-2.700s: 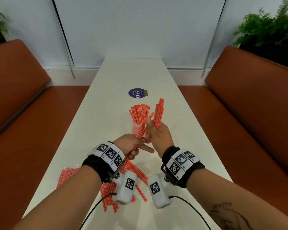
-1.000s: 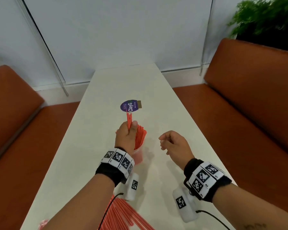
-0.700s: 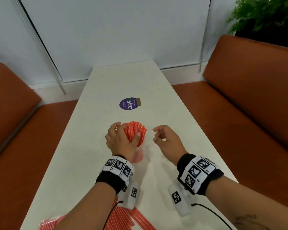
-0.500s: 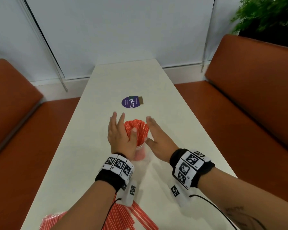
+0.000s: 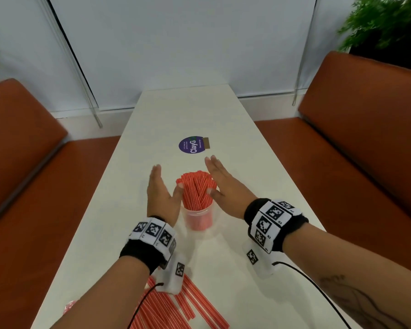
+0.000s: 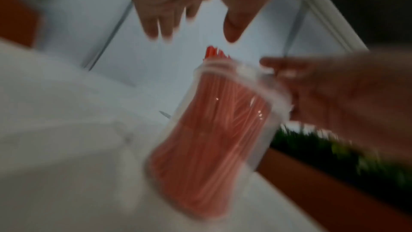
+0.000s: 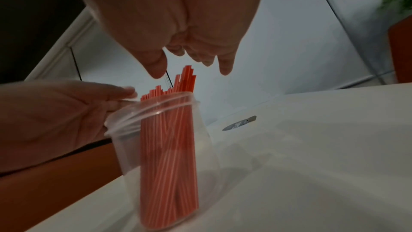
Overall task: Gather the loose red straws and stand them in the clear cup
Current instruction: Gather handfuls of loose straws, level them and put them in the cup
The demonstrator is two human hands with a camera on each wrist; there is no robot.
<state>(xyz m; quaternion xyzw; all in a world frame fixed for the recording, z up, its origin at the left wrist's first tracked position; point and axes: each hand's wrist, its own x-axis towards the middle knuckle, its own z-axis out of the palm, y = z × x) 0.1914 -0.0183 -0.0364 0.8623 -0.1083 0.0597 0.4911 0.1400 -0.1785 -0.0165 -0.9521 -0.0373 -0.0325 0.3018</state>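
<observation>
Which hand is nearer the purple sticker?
Right. The right hand has fingertips just short of the purple sticker; the left hand sits farther back, left of the cup.

Head view is evenly lit, soft indoor light, pretty bright. The white table (image 5: 235, 129) shows only faint soft shadows, one just around the clear cup (image 5: 198, 218). Wide-angle bend pulls the wall lines and orange benches (image 5: 365, 129) outward at the edges, and the plant (image 5: 384, 27) in the top right corner is smeared. Left wrist view is dim and badly motion-blurred, the straws (image 6: 211, 138) are basically a pink smudge. Right wrist view is dim too but sharper, with small glints on the cup rim.
</observation>
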